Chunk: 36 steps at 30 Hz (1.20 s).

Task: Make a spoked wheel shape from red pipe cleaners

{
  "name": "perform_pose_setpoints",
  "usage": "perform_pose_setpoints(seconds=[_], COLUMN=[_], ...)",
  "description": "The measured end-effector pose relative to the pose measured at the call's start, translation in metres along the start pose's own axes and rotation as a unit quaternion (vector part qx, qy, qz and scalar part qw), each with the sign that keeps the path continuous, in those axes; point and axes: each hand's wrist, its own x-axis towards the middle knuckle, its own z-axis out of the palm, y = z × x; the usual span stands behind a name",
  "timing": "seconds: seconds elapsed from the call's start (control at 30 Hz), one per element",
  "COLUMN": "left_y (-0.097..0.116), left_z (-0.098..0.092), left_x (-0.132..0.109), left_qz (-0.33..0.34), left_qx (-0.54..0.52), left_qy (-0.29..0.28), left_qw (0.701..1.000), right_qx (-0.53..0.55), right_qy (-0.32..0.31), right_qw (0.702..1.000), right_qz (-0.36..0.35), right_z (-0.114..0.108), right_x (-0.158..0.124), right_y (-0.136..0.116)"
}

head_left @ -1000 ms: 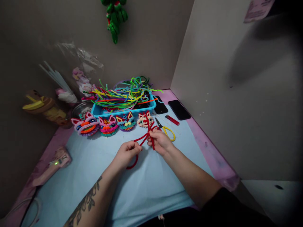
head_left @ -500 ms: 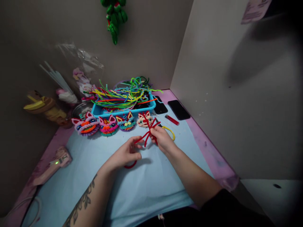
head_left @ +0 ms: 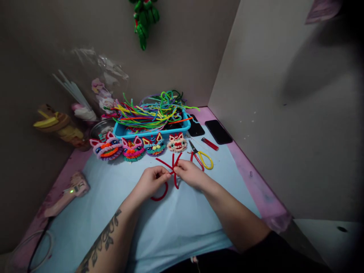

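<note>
Several red pipe cleaners are joined at one crossing point and fan out like a star between my hands. My right hand pinches the bundle near that crossing. From the other side, my left hand has thumb and fingertips closed on one red strand. A curved red pipe cleaner shows just below my left hand, over the light blue cloth. Scissors with a yellow handle loop lie beyond my right hand, a red loop beside the yellow one.
Four-eared row aside, several colourful fuzzy animal heads line the front of a blue tray heaped with pipe cleaners. At the right are a red lighter and a phone. A pink corded tool lies left.
My left hand has closed from spread fingers onto a red strand. My right hand has brought the red bundle down and nearer, away from the cream head and the scissors.
</note>
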Motion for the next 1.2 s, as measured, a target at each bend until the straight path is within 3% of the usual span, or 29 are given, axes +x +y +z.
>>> perform_pose_setpoints(seconds=[0.13,0.3,0.57,0.8,0.97,1.1,1.2], left_y=[-0.002,0.003,-0.005,-0.003,-0.003,-0.001,0.002], left_z=[-0.004,-0.004,-0.002,0.001,0.002,0.004,0.006], left_x=[0.000,0.000,0.003,0.002,0.002,0.001,-0.001], left_qz=[0.007,0.028,-0.016,-0.048,-0.040,-0.010,0.007], left_qx=[0.013,0.007,-0.063,-0.119,-0.109,-0.040,-0.002], left_qy=[-0.010,0.010,0.068,0.087,0.083,0.043,0.005], left_qw=[1.000,1.000,0.996,0.988,0.990,0.998,1.000], right_qx=[-0.026,0.106,0.248,0.214,0.131,0.070,0.078], right_qy=[0.006,0.021,-0.035,0.012,0.053,0.137,0.133], right_qw=[0.999,0.994,0.968,0.976,0.987,0.971,0.970], right_qz=[-0.019,-0.025,0.007,-0.032,-0.077,-0.180,-0.190], right_z=[-0.001,0.008,0.003,-0.003,-0.011,-0.017,-0.015], right_x=[-0.001,0.000,-0.002,-0.003,-0.001,0.003,0.004], right_y=[0.001,0.004,0.000,0.000,0.006,0.009,0.009])
